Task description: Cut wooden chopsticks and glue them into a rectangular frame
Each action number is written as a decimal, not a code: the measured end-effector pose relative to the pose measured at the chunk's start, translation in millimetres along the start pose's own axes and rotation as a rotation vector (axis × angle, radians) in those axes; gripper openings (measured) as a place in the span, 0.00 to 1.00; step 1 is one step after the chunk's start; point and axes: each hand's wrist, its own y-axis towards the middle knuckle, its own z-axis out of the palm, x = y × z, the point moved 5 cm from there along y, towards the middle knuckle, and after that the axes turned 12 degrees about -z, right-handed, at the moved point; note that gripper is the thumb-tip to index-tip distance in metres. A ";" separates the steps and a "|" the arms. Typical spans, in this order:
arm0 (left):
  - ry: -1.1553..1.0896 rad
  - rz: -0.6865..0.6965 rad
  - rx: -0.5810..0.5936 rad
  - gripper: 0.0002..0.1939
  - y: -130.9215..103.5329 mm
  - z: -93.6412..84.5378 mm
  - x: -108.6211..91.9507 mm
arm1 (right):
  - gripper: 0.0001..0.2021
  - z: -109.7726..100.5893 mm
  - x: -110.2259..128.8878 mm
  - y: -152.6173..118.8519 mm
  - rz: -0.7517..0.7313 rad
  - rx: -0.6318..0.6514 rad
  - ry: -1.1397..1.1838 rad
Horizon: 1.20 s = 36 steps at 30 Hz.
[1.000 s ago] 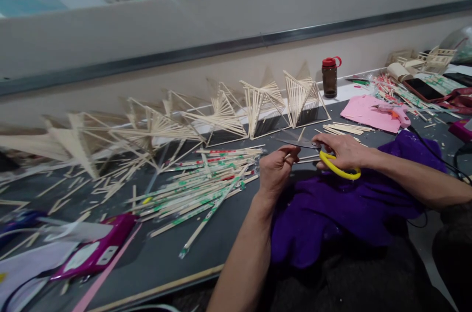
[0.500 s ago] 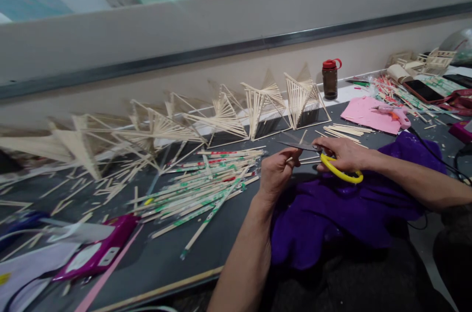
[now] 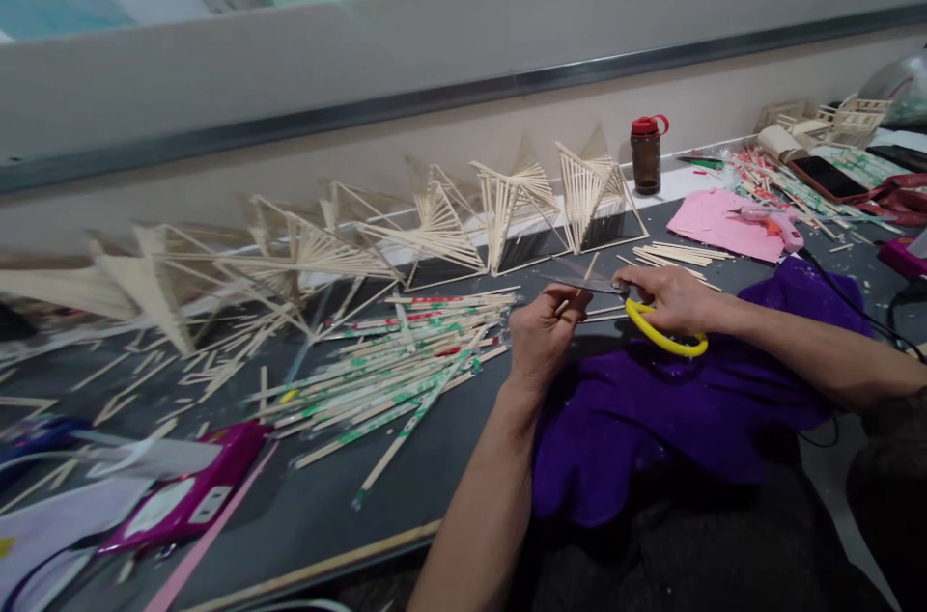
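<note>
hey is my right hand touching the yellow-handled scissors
Touching. The head view shows the right hand closed on the yellow-handled scissors, fingers near the pivot.

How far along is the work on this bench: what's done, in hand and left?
Apparently done: the stick frames standing in a row. In hand: the right hand holds yellow-handled scissors, blades close to the left hand, which grips thin sticks. Seemingly left: wrapped sticks and loose bare sticks, lying unjoined; how many are needed, I can't tell.
</note>
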 end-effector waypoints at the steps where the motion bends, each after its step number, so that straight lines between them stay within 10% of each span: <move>1: 0.002 0.006 0.000 0.06 -0.1 -0.2 -0.6 | 0.20 -0.4 0.3 0.1 -0.001 0.004 0.005; 20: 0.122 0.173 0.142 0.14 -3.1 -1.0 -7.8 | 0.26 -5.2 3.9 -1.4 -0.057 0.098 0.071; 36: 0.095 0.001 0.041 0.08 0.2 0.9 -3.8 | 0.17 -2.5 2.1 -0.4 0.005 0.009 -0.038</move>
